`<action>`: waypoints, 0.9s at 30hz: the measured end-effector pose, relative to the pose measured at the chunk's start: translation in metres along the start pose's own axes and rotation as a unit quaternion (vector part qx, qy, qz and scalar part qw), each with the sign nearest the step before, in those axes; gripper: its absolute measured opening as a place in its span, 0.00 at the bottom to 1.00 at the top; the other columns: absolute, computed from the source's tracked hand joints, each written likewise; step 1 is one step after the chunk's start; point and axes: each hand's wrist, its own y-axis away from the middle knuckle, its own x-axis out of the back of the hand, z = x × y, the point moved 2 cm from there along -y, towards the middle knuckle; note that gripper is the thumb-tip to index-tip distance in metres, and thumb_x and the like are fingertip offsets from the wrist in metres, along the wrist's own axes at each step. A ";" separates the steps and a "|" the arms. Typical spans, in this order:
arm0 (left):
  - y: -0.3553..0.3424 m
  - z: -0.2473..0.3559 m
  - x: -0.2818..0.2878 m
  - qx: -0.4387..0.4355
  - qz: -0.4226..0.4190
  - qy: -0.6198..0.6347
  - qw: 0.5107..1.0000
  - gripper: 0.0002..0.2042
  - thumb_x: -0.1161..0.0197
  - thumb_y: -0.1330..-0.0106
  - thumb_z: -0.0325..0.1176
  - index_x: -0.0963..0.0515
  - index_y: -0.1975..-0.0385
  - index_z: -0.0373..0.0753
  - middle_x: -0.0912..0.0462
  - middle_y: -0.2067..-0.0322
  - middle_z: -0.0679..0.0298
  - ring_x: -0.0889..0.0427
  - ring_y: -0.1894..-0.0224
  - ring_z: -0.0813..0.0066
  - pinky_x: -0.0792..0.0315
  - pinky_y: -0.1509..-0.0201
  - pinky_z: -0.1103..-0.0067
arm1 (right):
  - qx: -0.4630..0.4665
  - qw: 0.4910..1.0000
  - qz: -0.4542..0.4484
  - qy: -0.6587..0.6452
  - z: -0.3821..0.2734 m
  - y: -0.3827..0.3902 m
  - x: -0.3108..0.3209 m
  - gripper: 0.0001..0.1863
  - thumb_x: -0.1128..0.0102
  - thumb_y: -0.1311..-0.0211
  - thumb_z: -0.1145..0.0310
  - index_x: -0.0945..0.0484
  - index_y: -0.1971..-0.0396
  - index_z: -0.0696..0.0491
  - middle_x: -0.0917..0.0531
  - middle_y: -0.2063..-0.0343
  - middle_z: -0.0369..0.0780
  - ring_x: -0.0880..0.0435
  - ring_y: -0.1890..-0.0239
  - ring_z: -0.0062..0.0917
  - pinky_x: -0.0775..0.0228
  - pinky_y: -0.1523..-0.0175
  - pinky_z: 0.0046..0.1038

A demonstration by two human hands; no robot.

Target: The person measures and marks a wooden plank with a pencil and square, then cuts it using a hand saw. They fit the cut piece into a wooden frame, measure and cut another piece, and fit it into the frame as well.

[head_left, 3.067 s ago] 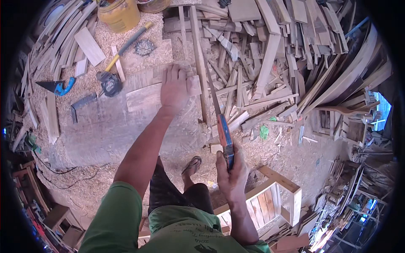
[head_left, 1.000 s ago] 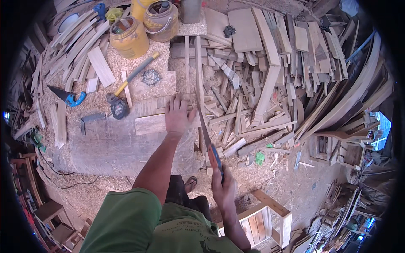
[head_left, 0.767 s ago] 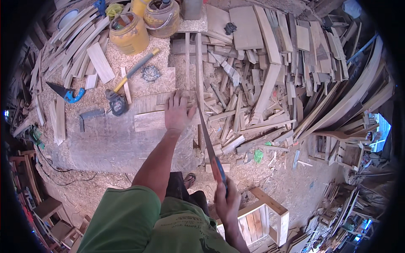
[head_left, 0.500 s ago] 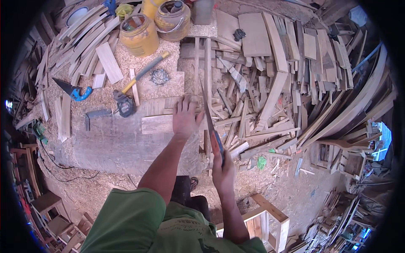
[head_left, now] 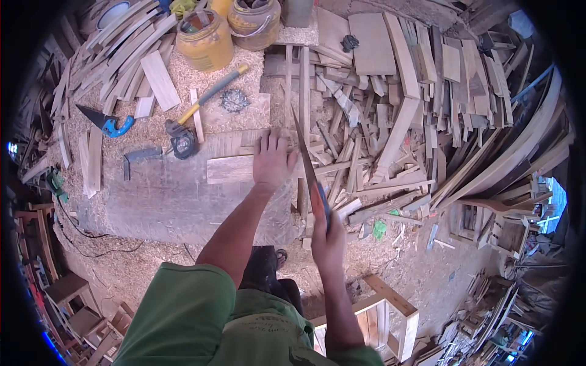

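Note:
My left hand [head_left: 272, 163] lies flat with fingers stretched over a short pale board [head_left: 229, 169], pressing it on the worn workbench top [head_left: 183, 210]. My right hand [head_left: 328, 239] is wrapped round the orange and blue handle of a handsaw [head_left: 307, 150]. The long narrow blade points away from me, just right of my left hand at the bench edge. Whether its teeth touch the board cannot be made out. Left of the board are a tape measure [head_left: 184, 145], a hammer [head_left: 210, 93] and a metal try square [head_left: 144, 156].
A blue-handled pruning-type saw [head_left: 112, 126] lies on sawdust at left. Yellow buckets [head_left: 205, 46] stand at the back. Offcuts [head_left: 351, 165] are heaped right of the bench, with stacked boards [head_left: 372, 46] beyond. A wooden frame [head_left: 400, 305] stands near my right forearm.
My right hand has drawn the saw back toward me and slightly right. The left hand keeps its place on the board, while the whole view has shifted a little.

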 end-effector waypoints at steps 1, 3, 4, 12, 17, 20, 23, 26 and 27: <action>-0.001 -0.002 0.001 -0.002 0.002 0.000 1.000 0.24 0.33 0.23 0.53 0.20 0.44 0.37 0.27 0.26 0.47 0.32 0.20 0.44 0.40 0.17 0.49 | 0.022 1.000 0.008 0.003 -0.003 -0.026 -0.014 0.19 0.41 0.14 0.57 0.18 0.57 0.61 0.18 0.75 0.55 0.15 0.72 0.50 0.27 0.65 0.48; 0.007 -0.019 0.006 -0.028 -0.027 0.002 0.999 0.30 0.33 0.25 0.54 0.23 0.37 0.33 0.29 0.25 0.45 0.35 0.19 0.43 0.44 0.15 0.49 | 0.040 0.999 0.012 -0.007 -0.007 -0.039 -0.037 0.21 0.41 0.14 0.57 0.18 0.59 0.63 0.20 0.78 0.53 0.18 0.76 0.43 0.28 0.66 0.45; 0.007 -0.026 0.010 -0.044 -0.045 0.014 0.998 0.35 0.31 0.27 0.56 0.25 0.32 0.32 0.29 0.24 0.45 0.37 0.18 0.43 0.46 0.14 0.49 | 0.040 0.999 0.014 -0.009 -0.006 -0.041 -0.040 0.22 0.41 0.14 0.56 0.18 0.59 0.63 0.20 0.78 0.53 0.18 0.76 0.44 0.28 0.66 0.45; 0.005 -0.030 0.045 -0.135 -0.176 -0.021 0.975 0.57 0.25 0.40 0.70 0.32 0.23 0.26 0.29 0.27 0.45 0.35 0.22 0.46 0.45 0.15 0.49 | 0.054 0.998 0.033 -0.016 -0.012 -0.038 -0.032 0.22 0.41 0.14 0.55 0.17 0.57 0.62 0.19 0.78 0.52 0.18 0.76 0.45 0.28 0.66 0.46; 0.013 -0.042 0.045 -0.149 -0.187 -0.069 0.969 0.58 0.31 0.37 0.75 0.33 0.22 0.26 0.28 0.29 0.46 0.32 0.27 0.47 0.40 0.18 0.51 | -0.035 0.999 -0.031 0.010 -0.031 0.061 0.031 0.18 0.43 0.13 0.58 0.18 0.49 0.61 0.18 0.76 0.51 0.13 0.73 0.45 0.25 0.66 0.44; 0.016 -0.042 0.041 -0.156 -0.181 -0.104 0.966 0.58 0.33 0.36 0.76 0.33 0.22 0.26 0.28 0.30 0.46 0.32 0.27 0.46 0.40 0.18 0.51 | -0.143 0.988 -0.060 0.010 -0.032 0.129 0.071 0.18 0.42 0.14 0.61 0.17 0.42 0.60 0.15 0.74 0.51 0.08 0.71 0.43 0.21 0.65 0.41; 0.014 -0.037 0.038 -0.174 -0.159 -0.124 0.964 0.60 0.37 0.34 0.78 0.35 0.20 0.25 0.27 0.31 0.45 0.33 0.26 0.47 0.40 0.19 0.51 | -0.068 0.997 -0.017 0.020 -0.024 0.099 0.052 0.18 0.41 0.15 0.61 0.17 0.45 0.62 0.16 0.75 0.52 0.11 0.73 0.42 0.22 0.65 0.40; 0.007 -0.025 0.037 -0.174 -0.175 -0.113 0.962 0.60 0.35 0.36 0.78 0.36 0.20 0.25 0.27 0.31 0.44 0.32 0.27 0.46 0.40 0.19 0.51 | -0.007 1.000 -0.002 0.025 -0.008 -0.004 -0.005 0.19 0.42 0.14 0.58 0.18 0.55 0.61 0.18 0.76 0.53 0.13 0.72 0.50 0.25 0.65 0.47; 0.008 -0.029 0.036 -0.175 -0.179 -0.115 0.961 0.60 0.35 0.36 0.78 0.36 0.20 0.24 0.27 0.31 0.44 0.31 0.28 0.46 0.40 0.19 0.51 | 0.028 0.999 0.001 0.028 -0.005 -0.033 -0.025 0.20 0.42 0.13 0.57 0.19 0.58 0.61 0.18 0.76 0.54 0.14 0.71 0.52 0.27 0.65 0.49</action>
